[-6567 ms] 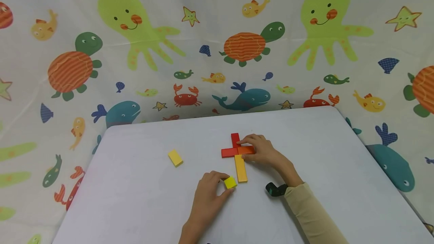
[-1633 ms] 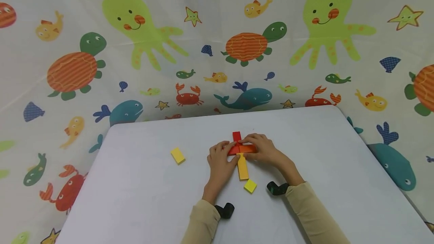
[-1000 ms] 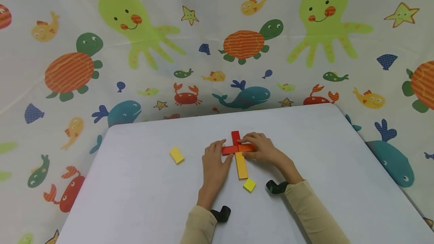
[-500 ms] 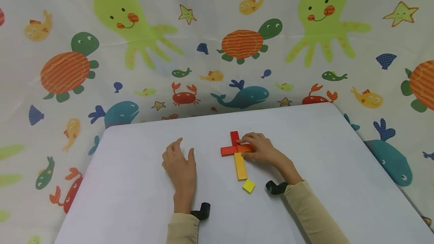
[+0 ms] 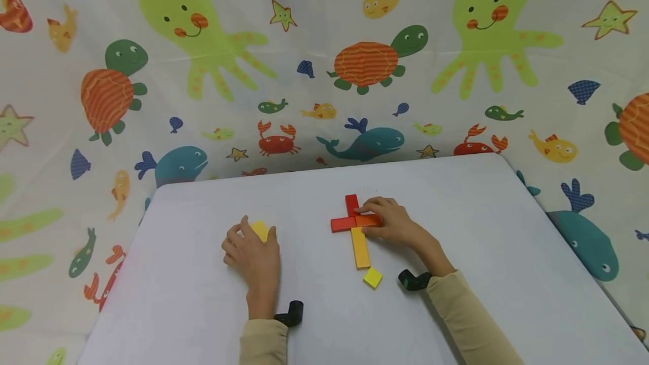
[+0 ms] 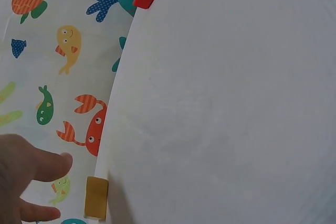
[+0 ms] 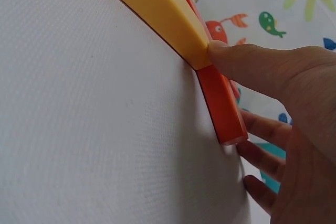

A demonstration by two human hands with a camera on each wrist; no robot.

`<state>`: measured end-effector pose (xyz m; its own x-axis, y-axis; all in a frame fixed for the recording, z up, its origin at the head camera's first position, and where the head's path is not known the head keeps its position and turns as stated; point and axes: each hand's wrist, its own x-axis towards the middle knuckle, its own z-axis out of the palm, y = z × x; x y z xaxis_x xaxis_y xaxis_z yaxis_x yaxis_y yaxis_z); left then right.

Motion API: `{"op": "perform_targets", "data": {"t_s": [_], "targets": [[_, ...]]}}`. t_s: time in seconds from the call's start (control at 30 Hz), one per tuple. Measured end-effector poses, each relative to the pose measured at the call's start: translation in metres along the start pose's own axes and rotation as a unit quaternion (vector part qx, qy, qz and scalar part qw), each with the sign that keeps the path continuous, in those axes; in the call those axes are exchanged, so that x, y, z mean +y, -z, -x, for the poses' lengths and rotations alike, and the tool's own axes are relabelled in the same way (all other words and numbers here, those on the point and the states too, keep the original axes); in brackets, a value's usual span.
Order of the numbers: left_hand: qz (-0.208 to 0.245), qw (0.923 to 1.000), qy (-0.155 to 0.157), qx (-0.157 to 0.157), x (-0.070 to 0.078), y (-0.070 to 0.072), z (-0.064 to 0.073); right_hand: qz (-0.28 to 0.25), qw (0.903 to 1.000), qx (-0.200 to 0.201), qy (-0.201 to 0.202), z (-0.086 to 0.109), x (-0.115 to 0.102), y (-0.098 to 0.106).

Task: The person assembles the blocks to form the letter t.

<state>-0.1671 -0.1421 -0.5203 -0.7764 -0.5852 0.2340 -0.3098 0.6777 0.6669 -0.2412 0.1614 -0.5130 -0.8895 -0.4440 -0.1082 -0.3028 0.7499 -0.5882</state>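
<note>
My left hand [image 5: 256, 255] reaches over a small yellow block [image 5: 259, 230] on the left of the table, thumb and forefinger spread to either side of it. The left wrist view shows those fingertips [image 6: 60, 166] a little apart from the block. My right hand [image 5: 392, 224] holds an orange block [image 5: 368, 221], with the thumb [image 7: 226, 56] at its joint with a long yellow-orange block [image 5: 360, 248] and the other fingers on its far side. Two red blocks, one upright [image 5: 351, 205] and one sideways [image 5: 343, 224], complete a cross shape with these.
A yellow cube [image 5: 372, 277] lies at the near end of the long yellow-orange block. The white table [image 5: 456, 201] ends at the back against a cloth [image 5: 314, 10] printed with sea animals. Each wrist wears a black camera, such as the left camera [image 5: 291, 313].
My left hand has left the cross, where it touched the sideways red block, and moved left to the small yellow block. Earlier it put down the yellow cube. The right hand has stayed put.
</note>
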Motion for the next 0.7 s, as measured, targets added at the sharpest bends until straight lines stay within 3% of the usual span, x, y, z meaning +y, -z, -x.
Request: {"op": "perform_targets", "data": {"t_s": [0.27,0.47,0.7], "targets": [[-0.05,0.997,0.026,-0.054,-0.002,0.0003,-0.0003,0.002,1.0,0.005,-0.002,-0.0023,0.0019,-0.0004],[-0.069,0.9959,0.018,-0.056,-0.0057,-0.0017,-0.0019,-0.005,1.0,0.007,0.002,-0.0042,0.002,-0.0026],[-0.049,0.9961,0.022,-0.07,-0.0072,-0.0018,-0.0061,0.005,0.9999,0.006,0.006,-0.0041,-0.001,-0.0007]]}}
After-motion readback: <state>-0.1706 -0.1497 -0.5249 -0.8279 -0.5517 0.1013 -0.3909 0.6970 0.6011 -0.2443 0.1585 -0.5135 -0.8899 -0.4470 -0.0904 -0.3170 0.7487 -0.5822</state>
